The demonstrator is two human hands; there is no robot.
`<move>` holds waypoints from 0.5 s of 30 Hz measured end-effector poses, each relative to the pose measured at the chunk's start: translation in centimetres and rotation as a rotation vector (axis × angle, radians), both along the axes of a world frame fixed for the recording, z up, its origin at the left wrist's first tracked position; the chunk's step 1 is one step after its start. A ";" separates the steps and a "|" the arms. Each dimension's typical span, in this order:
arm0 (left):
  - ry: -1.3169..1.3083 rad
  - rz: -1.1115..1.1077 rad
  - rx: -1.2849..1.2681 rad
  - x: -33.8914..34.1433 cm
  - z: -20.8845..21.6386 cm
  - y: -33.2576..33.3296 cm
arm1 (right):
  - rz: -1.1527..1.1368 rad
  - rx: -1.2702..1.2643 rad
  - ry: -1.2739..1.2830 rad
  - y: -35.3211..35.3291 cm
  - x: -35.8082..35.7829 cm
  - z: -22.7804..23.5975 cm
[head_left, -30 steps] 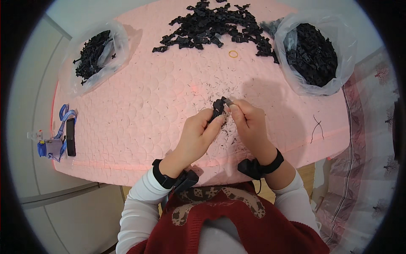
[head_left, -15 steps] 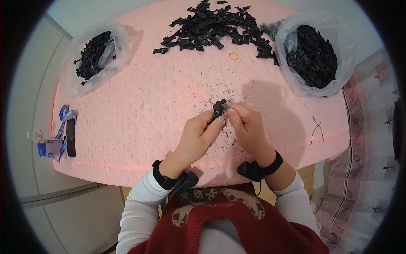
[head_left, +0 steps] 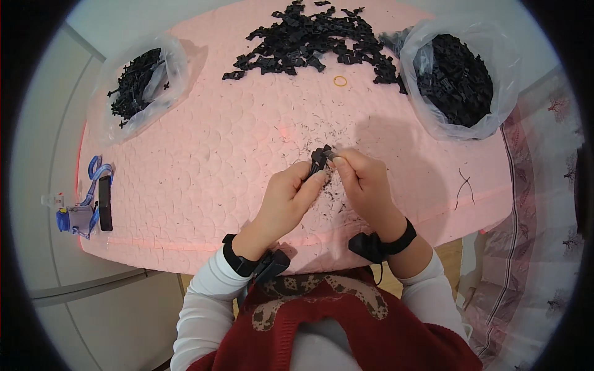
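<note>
My left hand (head_left: 286, 196) is closed around a small bundle of black plastic pieces (head_left: 318, 156), whose ends stick up past thumb and forefinger. Close beside it, my right hand (head_left: 366, 182) pinches a thin greyish blade-like piece (head_left: 330, 154) against the top of the bundle. Its exact kind is too small to make out. Thin black shavings (head_left: 322, 131) lie scattered on the pink quilted cover (head_left: 204, 154) around and under both hands.
A heap of black plastic pieces (head_left: 303, 40) spreads across the far side. Clear bags of black parts stand far left (head_left: 176, 62) and far right (head_left: 504, 74). A yellow ring (head_left: 340, 81), twisted black wire (head_left: 464, 185), black phone-like slab (head_left: 104, 204) and strapped bottle (head_left: 77, 217) lie about.
Both hands stay in nearly the same place. My right fingertips have shifted slightly against the black pieces, and the whole view has moved a little.
</note>
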State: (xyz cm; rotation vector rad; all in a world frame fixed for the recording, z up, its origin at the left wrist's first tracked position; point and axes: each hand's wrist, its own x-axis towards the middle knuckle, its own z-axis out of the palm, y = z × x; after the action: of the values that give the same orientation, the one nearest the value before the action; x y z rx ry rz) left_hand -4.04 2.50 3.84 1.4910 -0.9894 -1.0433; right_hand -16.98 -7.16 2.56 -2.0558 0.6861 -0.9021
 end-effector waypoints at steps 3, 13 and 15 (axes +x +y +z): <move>-0.107 -0.048 -0.057 0.2 0.1 -0.1 | 0.103 -0.078 0.078 -0.9 -0.6 0.5; -0.191 -0.124 -0.062 1.1 0.3 -0.1 | 0.511 0.786 -0.073 -2.3 -1.8 1.2; -0.136 -0.134 -0.022 1.2 0.2 -0.1 | 0.486 0.976 -0.244 -2.5 -1.9 1.1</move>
State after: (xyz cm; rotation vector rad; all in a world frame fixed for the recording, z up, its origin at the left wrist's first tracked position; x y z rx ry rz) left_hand -2.89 2.37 4.06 1.5096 -1.2072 -1.0322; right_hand -18.91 -9.71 3.68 -1.1242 0.3448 -0.3843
